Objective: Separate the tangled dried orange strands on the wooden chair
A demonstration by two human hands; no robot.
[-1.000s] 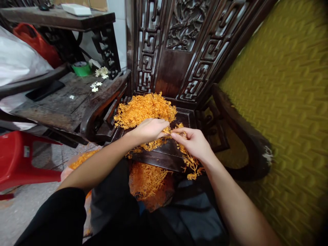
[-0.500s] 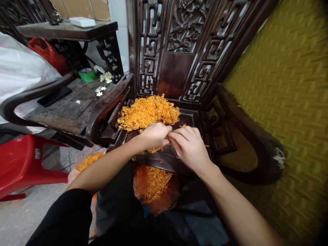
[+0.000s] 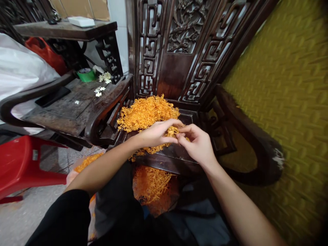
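Between my hands is a small clump of thin orange strands [image 3: 172, 131]. My left hand [image 3: 156, 134] curves around the clump from the left, thumb below and fingers above. From the right, the fingertips of my right hand [image 3: 198, 142] pinch at the clump's edge and nearly meet the left fingertips. Just beyond the hands, a large pile of curly orange strands [image 3: 150, 111] lies on the dark wooden chair seat [image 3: 176, 158]. Some loose strands [image 3: 156, 149] lie under my left wrist.
Below the seat front is a reddish bag of orange strands [image 3: 152, 184]. A carved chair back [image 3: 176, 71] rises behind the pile. To the left are another wooden chair [image 3: 61, 116] with green tape [image 3: 86, 76], and a red plastic stool [image 3: 17, 164]. A yellow textured surface [image 3: 289, 102] stands at right.
My fingers have loosened from a tight, touching grip. The left thumb and fingers now spread apart around the clump, exposing it, and the right hand has shifted slightly right and down.
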